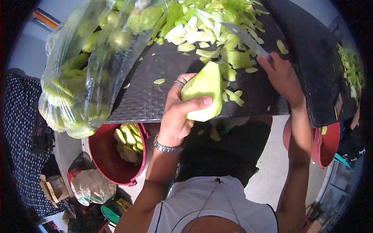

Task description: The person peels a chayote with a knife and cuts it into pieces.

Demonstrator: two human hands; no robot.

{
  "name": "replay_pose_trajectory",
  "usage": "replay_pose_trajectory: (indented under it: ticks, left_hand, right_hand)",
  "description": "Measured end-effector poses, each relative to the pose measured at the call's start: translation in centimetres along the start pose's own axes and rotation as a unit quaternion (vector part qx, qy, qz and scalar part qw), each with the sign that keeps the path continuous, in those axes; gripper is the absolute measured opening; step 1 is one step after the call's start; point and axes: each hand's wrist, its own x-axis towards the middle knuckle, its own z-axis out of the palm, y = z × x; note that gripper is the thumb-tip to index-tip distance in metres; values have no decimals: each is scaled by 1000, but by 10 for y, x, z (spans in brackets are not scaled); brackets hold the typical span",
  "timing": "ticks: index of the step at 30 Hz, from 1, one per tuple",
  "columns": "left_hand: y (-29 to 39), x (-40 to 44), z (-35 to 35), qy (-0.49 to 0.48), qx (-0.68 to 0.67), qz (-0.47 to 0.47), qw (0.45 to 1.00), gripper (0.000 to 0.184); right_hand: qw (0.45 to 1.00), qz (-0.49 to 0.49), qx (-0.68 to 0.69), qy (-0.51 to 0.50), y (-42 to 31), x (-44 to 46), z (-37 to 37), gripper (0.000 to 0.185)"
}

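Note:
In my left hand (178,106) sits a large peeled pale-green fruit (204,91), shaped like a chayote, with flat cut faces; my thumb presses on its near side and my fingers wrap beneath it. A ring and a metal watch are on that hand and wrist. My right hand (281,75) grips a knife (246,40), its blade pointing up and left over the peelings, apart from the fruit. Pale-green peelings and slices (198,35) are heaped at the far side of the dark woven-pattern table (143,93), with loose bits scattered nearer.
A clear plastic bag (77,89) full of green fruits hangs over the table's left edge. Below it, a red bucket (105,159) holds cut pale-green pieces. Another red bucket (326,149) stands at right. A stuffed sack (93,186) and cardboard (56,188) lie on the floor.

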Motion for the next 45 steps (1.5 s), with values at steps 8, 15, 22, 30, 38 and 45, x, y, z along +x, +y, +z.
replay_pose_trajectory:
  ticks: [8,15,22,30,38,45]
  left_hand:
    - [9,4,-25,77,-87,20,993,40]
    - [17,6,-39,95,-92,38,991,41]
    - [21,-12,-42,98,-103,49,989,40]
    - [19,-25,-61,138,-126,46,981,49]
    - [21,-15,-77,3,-305,-19,952,59]
    - [16,-4,-55,64,-283,-30,957,51]
  right_hand:
    - [978,152,-66,125,-48,-22,-11,60]
    - [978,-128,162,43,-118,4,0,59]
    - [937,-324,85,98,-49,162,64,44]
    - [955,-162,42,244,-45,271,12,33]
    - [995,-67,73,13,1,161,-7,44]
    - [949,249,125,-144,-25,-12,-58,41]
